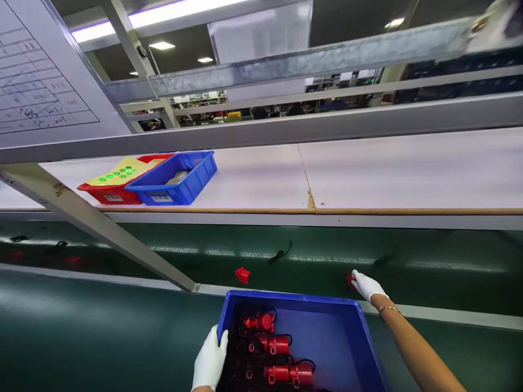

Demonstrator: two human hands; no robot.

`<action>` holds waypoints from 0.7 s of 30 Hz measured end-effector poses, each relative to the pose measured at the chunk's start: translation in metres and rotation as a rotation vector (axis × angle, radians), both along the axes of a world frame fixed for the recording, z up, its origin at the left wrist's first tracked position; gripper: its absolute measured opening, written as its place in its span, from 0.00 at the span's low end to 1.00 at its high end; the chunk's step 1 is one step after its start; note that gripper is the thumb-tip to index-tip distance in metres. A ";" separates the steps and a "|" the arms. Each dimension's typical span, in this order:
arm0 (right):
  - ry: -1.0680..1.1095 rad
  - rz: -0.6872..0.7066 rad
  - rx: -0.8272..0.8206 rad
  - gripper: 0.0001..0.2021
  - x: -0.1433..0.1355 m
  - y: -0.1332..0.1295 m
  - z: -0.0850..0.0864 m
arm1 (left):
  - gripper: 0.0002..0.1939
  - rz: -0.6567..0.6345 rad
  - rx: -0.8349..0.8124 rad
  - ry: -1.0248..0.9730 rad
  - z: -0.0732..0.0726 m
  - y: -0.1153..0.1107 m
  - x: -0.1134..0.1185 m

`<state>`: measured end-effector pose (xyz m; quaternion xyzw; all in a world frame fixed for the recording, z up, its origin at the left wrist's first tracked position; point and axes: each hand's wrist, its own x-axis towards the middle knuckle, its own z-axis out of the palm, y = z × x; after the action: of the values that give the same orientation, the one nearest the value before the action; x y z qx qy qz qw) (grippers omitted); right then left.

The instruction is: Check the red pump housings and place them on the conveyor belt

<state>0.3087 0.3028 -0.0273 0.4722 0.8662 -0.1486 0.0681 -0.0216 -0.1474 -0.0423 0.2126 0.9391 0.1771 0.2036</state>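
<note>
My left hand (210, 359), in a white glove, grips the left rim of a blue plastic bin (327, 332), its thumb lying along the edge. Inside the bin, several red cylindrical parts with black cables (280, 344) lie in rows toward the left. Out to the right, over the green belt, my gloved right hand (368, 284) is closed at the fingertips on a small red plastic part (350, 280), mostly covered by the fingers. Another red plastic part (243, 275) lies on the belt just beyond the bin. A black cabled piece (280, 256) rests farther back.
A white shelf (368, 174) runs behind the belt (318, 272). On it stand a red tray (122, 194) with a yellow sheet and a blue tray (192, 182). A slanted metal post (122, 239) crosses the left side. More dim parts lie on the belt at left.
</note>
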 end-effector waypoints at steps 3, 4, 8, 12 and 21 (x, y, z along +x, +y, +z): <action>-0.013 -0.027 -0.035 0.13 -0.012 -0.005 -0.008 | 0.17 -0.013 0.018 0.040 0.005 0.001 0.005; -0.003 -0.048 -0.021 0.13 -0.016 -0.008 -0.006 | 0.17 -0.015 0.018 0.046 0.005 0.000 0.006; 0.089 -0.036 0.036 0.18 -0.033 -0.058 0.012 | 0.17 -0.037 0.040 0.080 0.002 -0.002 0.005; 0.078 0.203 -0.155 0.14 -0.054 -0.184 0.003 | 0.22 -0.061 0.128 0.196 0.000 -0.003 0.004; -0.175 0.179 -0.367 0.18 -0.083 -0.316 -0.040 | 0.21 -0.136 0.416 0.402 0.014 0.005 0.059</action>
<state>0.2257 -0.0128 -0.0676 0.3843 0.8538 -0.2556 0.2409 0.0373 -0.1424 -0.0279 0.3433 0.8876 0.3062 -0.0233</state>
